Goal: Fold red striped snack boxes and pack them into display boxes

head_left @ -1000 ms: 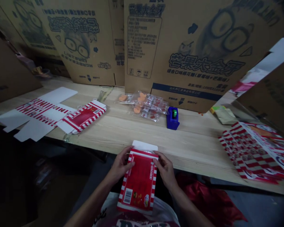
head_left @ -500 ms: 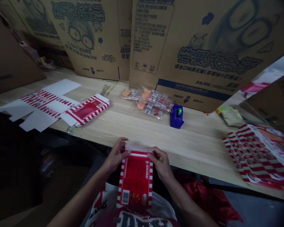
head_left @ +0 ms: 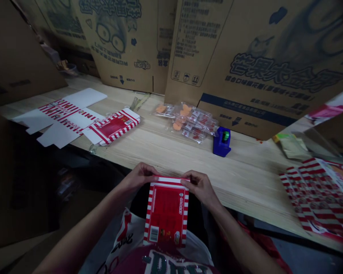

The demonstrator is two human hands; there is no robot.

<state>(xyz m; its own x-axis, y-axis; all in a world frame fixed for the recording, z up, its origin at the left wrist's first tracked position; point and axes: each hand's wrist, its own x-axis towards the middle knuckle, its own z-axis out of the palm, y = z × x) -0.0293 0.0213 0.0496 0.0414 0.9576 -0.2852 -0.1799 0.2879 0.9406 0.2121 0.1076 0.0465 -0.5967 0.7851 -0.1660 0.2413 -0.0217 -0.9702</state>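
Observation:
A red box with white-striped edges (head_left: pixel 167 213) rests against my torso, its printed face with a barcode turned up. My left hand (head_left: pixel 141 176) pinches the far left corner of this box between thumb and fingers. At the far right corner, my right hand (head_left: pixel 198 185) grips it in the same way. The box's far end lies at the table's front edge, and its underside is hidden.
On the table (head_left: pixel 205 163) lie several clear candy packets (head_left: pixel 188 121) beside a blue tape dispenser (head_left: pixel 222 142). A folded red box (head_left: pixel 114 127) and flat box blanks (head_left: pixel 63 118) are at left. Striped printed cartons (head_left: pixel 317 198) lie right. Large cardboard boxes (head_left: pixel 246 45) stand behind.
The white flap standing up at the box's far end has gone down out of sight. Both hands now hold the far corners. The view has shifted a little.

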